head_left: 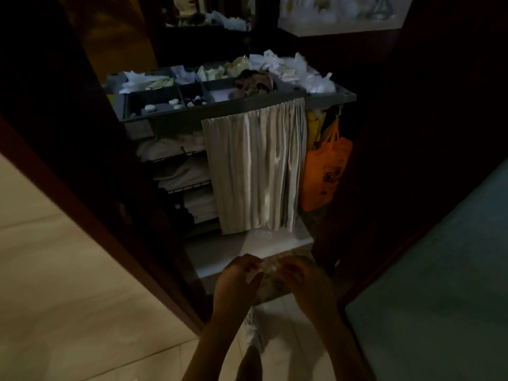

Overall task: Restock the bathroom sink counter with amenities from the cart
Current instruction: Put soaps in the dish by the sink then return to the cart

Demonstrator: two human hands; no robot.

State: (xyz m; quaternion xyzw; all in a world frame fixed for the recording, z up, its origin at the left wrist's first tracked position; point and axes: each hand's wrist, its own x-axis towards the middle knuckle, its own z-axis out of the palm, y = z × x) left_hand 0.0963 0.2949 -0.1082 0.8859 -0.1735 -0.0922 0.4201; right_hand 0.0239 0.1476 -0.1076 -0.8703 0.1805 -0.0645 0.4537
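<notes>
Dimly, in the head view, the left hand and right hand both pinch a crumpled clear plastic bag below the grey housekeeping cart. The small white round amenities sit in its top tray, above-left of the grip and likely nearer the left hand

The grey plastic housekeeping cart stands ahead, right of the dark wooden door frame. In its top tray, small white round toiletries lie in the front left compartment. A crumpled brown cloth sits to their right, with white plastic bags piled behind. A pleated pale satin curtain hangs from the tray's front, with folded white linens shelved to its left and an orange fabric tote bag hanging to its right. Nearer, below the curtain, the left hand and right hand hold a crinkled clear plastic packet between them.
</notes>
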